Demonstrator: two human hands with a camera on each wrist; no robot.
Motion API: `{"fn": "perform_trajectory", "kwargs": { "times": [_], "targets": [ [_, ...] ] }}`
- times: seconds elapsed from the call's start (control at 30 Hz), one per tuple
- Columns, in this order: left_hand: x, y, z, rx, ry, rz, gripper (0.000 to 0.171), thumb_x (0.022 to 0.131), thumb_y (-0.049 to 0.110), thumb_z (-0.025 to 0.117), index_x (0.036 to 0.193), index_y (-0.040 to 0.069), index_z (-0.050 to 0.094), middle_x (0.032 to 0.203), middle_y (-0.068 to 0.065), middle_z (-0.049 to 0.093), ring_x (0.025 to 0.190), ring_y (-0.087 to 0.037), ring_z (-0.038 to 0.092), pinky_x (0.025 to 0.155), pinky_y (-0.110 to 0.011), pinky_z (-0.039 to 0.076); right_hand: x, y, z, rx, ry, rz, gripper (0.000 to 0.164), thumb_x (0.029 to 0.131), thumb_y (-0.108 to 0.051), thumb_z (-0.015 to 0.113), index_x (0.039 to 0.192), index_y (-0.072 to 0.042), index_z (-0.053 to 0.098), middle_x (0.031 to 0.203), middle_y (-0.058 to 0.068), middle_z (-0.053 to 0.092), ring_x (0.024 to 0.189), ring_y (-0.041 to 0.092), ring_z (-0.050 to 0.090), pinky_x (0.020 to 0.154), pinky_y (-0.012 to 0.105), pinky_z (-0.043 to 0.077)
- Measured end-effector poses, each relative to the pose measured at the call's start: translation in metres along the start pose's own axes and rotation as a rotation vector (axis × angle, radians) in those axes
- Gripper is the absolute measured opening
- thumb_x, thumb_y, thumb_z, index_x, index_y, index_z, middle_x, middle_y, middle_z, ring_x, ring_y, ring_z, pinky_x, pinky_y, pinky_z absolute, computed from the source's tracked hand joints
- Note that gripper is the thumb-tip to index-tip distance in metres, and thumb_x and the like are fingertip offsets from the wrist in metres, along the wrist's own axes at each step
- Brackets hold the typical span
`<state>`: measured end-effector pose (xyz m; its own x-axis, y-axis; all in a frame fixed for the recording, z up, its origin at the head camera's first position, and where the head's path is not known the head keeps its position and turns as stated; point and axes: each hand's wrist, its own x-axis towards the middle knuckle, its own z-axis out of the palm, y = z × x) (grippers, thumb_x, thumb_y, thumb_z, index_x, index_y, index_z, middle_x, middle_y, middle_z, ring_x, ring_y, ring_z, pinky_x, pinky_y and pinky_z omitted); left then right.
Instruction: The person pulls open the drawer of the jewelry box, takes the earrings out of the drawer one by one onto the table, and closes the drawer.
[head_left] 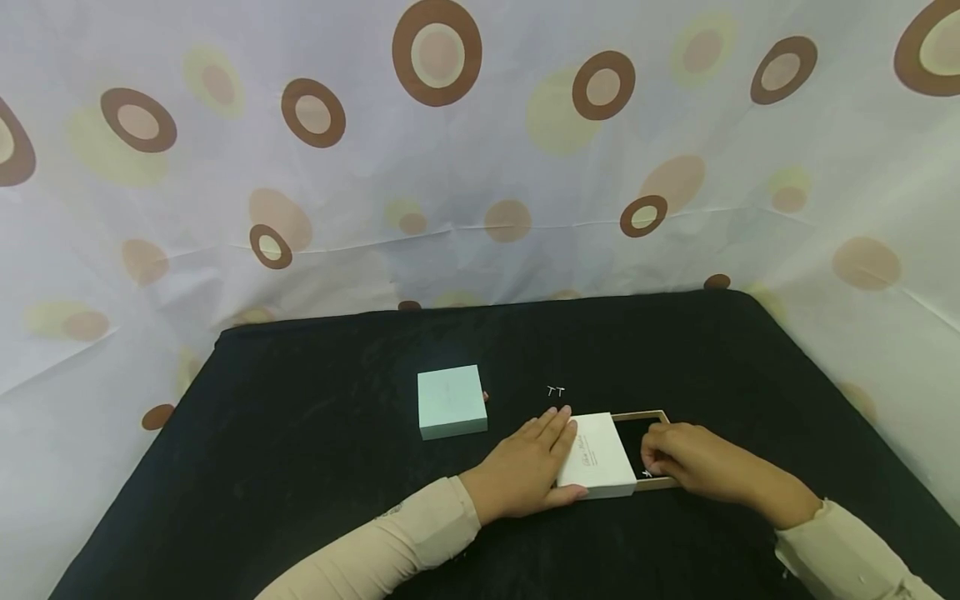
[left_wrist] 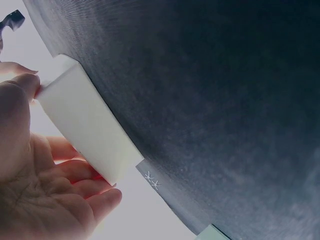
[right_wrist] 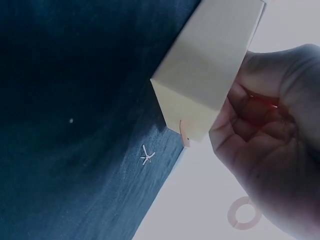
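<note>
A white slide-out box [head_left: 596, 450] with grey print lies on the dark cloth, its brown-edged tray [head_left: 630, 433] pulled out to the right. My left hand [head_left: 528, 467] holds the sleeve's left end, thumb at the near side and fingers at the far side. Over the tray my right hand [head_left: 693, 462] is curled, its fingertips at a tiny white star-shaped piece [head_left: 647, 474]. Behind the box lie two small white star-shaped pieces [head_left: 556, 391], also on the cloth in the left wrist view. A brown ribbon tab [right_wrist: 184, 134] shows at the tray's end.
A pale teal box [head_left: 452, 402] with a small brown tab stands left of the white box. The black-covered table [head_left: 300, 467] reaches back to a white curtain [head_left: 480, 167] patterned with brown and yellow circles.
</note>
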<state>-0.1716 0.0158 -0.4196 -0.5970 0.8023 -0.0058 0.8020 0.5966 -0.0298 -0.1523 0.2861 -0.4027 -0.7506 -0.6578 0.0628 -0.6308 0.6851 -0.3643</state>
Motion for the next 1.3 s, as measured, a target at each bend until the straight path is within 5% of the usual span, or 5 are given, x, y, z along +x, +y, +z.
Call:
{"fn": "perform_trajectory", "kwargs": {
  "times": [1.3],
  "targets": [
    [0.0003,-0.0001,-0.0013,0.010,-0.007,-0.003,0.080,0.096,0.062,0.036,0.150,0.005,0.029,0.157,-0.012,0.024,0.144,-0.024,0.024,0.115,-0.034,0.026,-0.0030,0.0014,-0.0021,0.041,0.055,-0.041,0.024,0.088,-0.005,0.065,0.080,-0.023,0.051,0.079,-0.017,0.042,0.069,-0.005,0.039,0.059,0.018,0.033]
  ]
}}
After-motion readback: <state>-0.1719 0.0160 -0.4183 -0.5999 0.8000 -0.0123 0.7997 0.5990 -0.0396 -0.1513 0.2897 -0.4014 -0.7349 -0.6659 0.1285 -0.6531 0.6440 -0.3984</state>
